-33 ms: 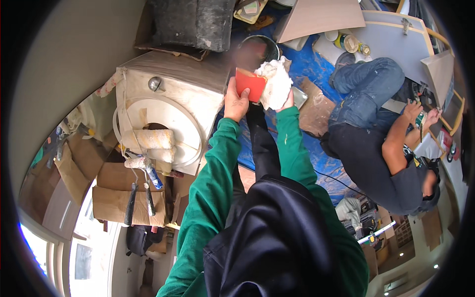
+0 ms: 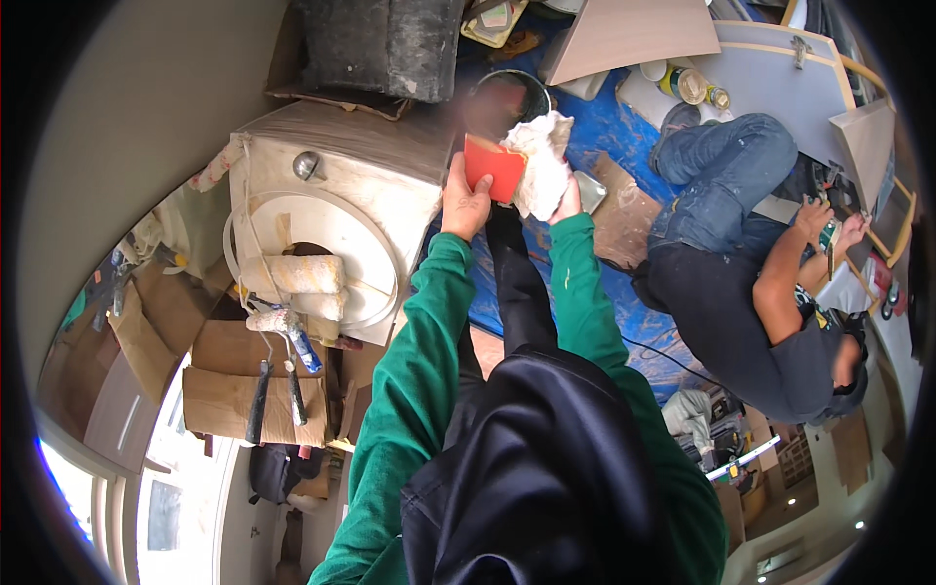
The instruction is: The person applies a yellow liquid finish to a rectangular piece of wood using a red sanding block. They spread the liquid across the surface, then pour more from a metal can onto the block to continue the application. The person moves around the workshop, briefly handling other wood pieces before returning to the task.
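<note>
My left hand (image 2: 466, 203) is closed on a flat red rectangular piece (image 2: 495, 172) with a pale edge, the thumb lying over its face. Its exact kind cannot be made out. Bunched in my right hand (image 2: 567, 200) is a white cloth (image 2: 542, 168), pressed against the right edge of the red piece. The cloth covers part of my right fingers. Just beyond both hands stands a dark round bucket (image 2: 535, 96), its inside partly blurred. A small grey metallic object (image 2: 591, 190) lies beside my right hand.
At left, paint rollers (image 2: 304, 273) lie on a round white lid (image 2: 375, 234) by a cardboard box (image 2: 253, 400). A co-worker (image 2: 721, 292) sits on the right, holding something small. Blue sheeting (image 2: 624, 341) covers the floor; a black container (image 2: 375, 49) stands at the back.
The white cloth has shifted slightly in my right hand, and its shape is narrower at the lower right. My right fingers show more. The left hand and red piece stay put.
</note>
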The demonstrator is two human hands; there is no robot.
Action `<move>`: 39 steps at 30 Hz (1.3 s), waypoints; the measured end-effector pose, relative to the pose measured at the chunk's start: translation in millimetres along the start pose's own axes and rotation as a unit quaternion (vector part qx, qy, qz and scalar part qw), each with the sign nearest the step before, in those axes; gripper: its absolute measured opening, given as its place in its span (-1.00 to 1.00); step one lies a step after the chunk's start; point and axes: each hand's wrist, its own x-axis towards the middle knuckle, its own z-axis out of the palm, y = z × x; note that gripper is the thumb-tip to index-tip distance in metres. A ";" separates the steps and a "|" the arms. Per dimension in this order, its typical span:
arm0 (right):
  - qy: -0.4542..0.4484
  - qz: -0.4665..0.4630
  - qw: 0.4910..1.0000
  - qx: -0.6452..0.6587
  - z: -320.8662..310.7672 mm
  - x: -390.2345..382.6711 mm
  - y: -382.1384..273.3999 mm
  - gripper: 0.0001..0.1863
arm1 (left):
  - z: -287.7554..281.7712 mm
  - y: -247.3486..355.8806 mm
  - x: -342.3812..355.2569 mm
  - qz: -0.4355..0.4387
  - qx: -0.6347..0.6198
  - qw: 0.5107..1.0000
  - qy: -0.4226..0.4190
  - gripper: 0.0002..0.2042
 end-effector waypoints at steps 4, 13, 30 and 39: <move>0.043 -0.226 0.845 -0.482 36.2 -5.6 18.2 -0.54 | -2.2 -12.5 2.6 -0.043 -0.016 0.998 -0.047 -0.41; 0.259 -0.275 0.913 -0.151 4.8 47.2 37.3 -0.65 | -18.1 33.9 4.2 -0.033 -0.055 0.988 -0.141 -0.41; 0.077 -0.261 0.713 -0.646 56.0 -5.8 14.2 -0.40 | -33.3 31.3 14.5 -0.027 0.018 0.973 -0.227 -0.46; 0.086 -0.174 0.968 -0.161 31.5 12.6 -7.7 -0.55 | -19.6 34.7 16.2 -0.006 0.024 0.979 -0.201 -0.46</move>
